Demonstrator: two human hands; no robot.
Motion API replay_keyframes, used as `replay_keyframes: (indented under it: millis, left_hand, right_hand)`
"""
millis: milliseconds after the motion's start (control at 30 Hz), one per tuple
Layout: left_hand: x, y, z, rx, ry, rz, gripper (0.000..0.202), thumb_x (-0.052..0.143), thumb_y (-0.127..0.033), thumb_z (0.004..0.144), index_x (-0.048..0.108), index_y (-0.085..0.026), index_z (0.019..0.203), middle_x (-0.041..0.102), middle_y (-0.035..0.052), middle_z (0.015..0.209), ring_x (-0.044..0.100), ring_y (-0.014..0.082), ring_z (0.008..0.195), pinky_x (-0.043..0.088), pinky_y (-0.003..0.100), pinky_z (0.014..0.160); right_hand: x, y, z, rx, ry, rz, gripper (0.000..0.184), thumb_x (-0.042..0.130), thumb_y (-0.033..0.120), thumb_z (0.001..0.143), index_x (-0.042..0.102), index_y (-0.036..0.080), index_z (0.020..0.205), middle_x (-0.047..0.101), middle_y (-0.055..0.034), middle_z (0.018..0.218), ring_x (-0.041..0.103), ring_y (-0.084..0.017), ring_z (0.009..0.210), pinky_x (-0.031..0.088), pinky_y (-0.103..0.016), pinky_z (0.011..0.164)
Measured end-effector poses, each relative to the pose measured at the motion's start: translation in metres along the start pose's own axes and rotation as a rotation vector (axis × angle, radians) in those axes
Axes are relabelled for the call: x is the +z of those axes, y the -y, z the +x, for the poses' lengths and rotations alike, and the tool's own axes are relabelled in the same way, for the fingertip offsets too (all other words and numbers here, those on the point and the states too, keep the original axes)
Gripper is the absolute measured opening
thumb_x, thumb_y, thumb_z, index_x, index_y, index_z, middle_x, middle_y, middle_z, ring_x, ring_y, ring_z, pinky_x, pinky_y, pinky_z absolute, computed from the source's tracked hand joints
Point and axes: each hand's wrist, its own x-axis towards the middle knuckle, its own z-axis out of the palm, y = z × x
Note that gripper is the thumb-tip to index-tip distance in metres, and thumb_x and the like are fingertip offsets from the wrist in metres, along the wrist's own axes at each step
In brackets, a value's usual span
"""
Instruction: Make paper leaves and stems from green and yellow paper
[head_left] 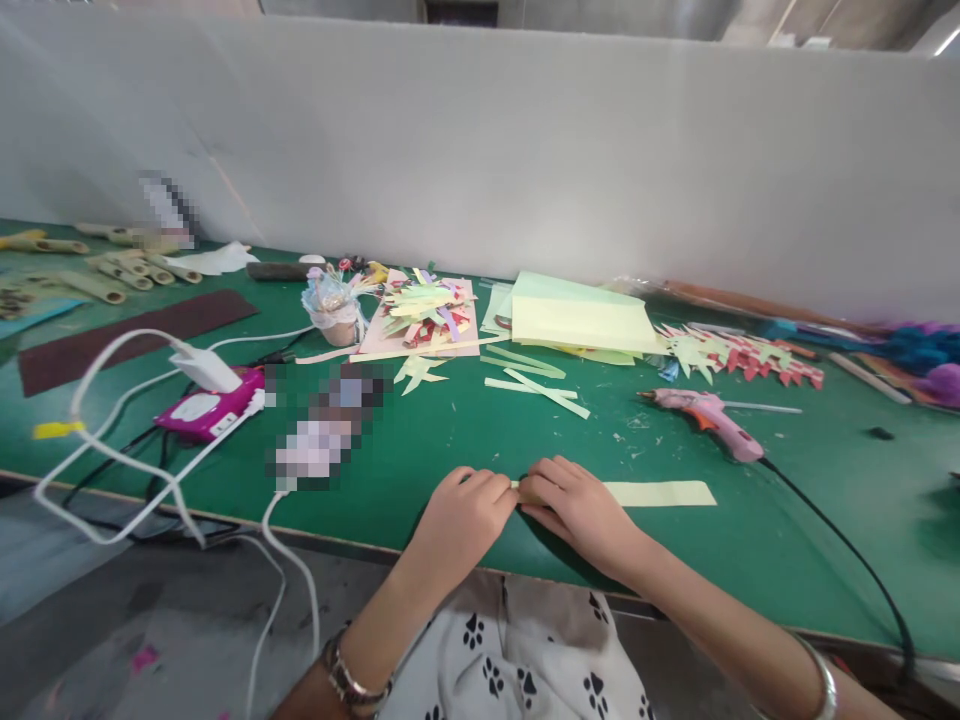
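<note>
A pale yellow paper strip (664, 494) lies along the green table near its front edge, reaching out to the right. At its left end my left hand (469, 505) is closed with curled fingers on the paper. Right beside it, my right hand (574, 505) presses on the same strip, fingers bent and close together. Both fingertips nearly meet, and a small bit of the paper shows between them; the rest under the hands is hidden. Beyond the hands are several loose pale green strips (544, 385).
A pink glue gun (709, 418) lies to the right, its black cord running off the front edge. Yellow and green paper sheets (581, 318), a pile of cut paper (427, 310) and a small pot (337, 318) stand behind. On the left are a magenta power strip (210, 405) and white cables.
</note>
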Motion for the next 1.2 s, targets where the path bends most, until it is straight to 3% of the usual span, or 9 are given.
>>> replay_keyframes:
  millis: [233, 433, 600, 900, 1200]
  left_hand:
    - [0.003, 0.000, 0.001, -0.014, 0.004, -0.023, 0.015, 0.046, -0.008, 0.084, 0.053, -0.017, 0.074, 0.056, -0.0003, 0.073, 0.054, 0.0138, 0.066, 0.040, 0.026, 0.057]
    - [0.003, 0.004, -0.002, 0.002, -0.018, -0.013, 0.019, 0.046, -0.009, 0.084, 0.050, -0.018, 0.068, 0.053, 0.0004, 0.069, 0.051, 0.0154, 0.066, 0.037, 0.027, 0.053]
    - [0.003, 0.002, -0.007, -0.088, -0.063, -0.003, 0.024, 0.045, -0.014, 0.087, 0.051, -0.018, 0.065, 0.051, 0.0004, 0.065, 0.049, 0.0151, 0.061, 0.033, 0.027, 0.050]
    - [0.005, 0.006, -0.013, -0.290, -0.071, -0.271, 0.013, 0.052, -0.021, 0.085, 0.060, -0.020, 0.075, 0.059, -0.0010, 0.075, 0.054, 0.0131, 0.072, 0.041, 0.023, 0.058]
    - [0.002, 0.006, -0.016, -0.367, -0.112, -0.231, 0.023, 0.046, -0.027, 0.088, 0.059, -0.019, 0.071, 0.060, 0.0005, 0.072, 0.055, 0.0118, 0.067, 0.036, 0.020, 0.050]
  right_hand:
    - [0.000, 0.000, 0.001, 0.000, -0.012, -0.020, 0.013, 0.047, 0.026, 0.088, 0.056, 0.019, 0.082, 0.056, -0.0023, 0.081, 0.048, -0.015, 0.075, 0.036, -0.027, 0.064]
    - [0.004, 0.000, -0.001, -0.113, -0.082, -0.132, 0.023, 0.038, 0.019, 0.092, 0.057, 0.018, 0.079, 0.057, -0.0024, 0.076, 0.046, -0.013, 0.069, 0.034, -0.026, 0.065]
    - [0.004, -0.001, -0.003, -0.142, -0.084, -0.154, 0.024, 0.038, 0.017, 0.091, 0.057, 0.017, 0.076, 0.057, -0.0022, 0.074, 0.047, -0.013, 0.069, 0.034, -0.026, 0.067]
    - [0.001, 0.002, 0.011, -0.062, -0.045, -0.034, 0.029, 0.035, 0.023, 0.093, 0.059, 0.017, 0.077, 0.057, -0.0023, 0.072, 0.050, -0.013, 0.067, 0.035, -0.026, 0.062]
    - [-0.002, -0.006, 0.009, -0.083, 0.001, 0.055, 0.026, 0.037, 0.024, 0.092, 0.061, 0.017, 0.086, 0.060, -0.0039, 0.078, 0.053, -0.013, 0.072, 0.041, -0.024, 0.064]
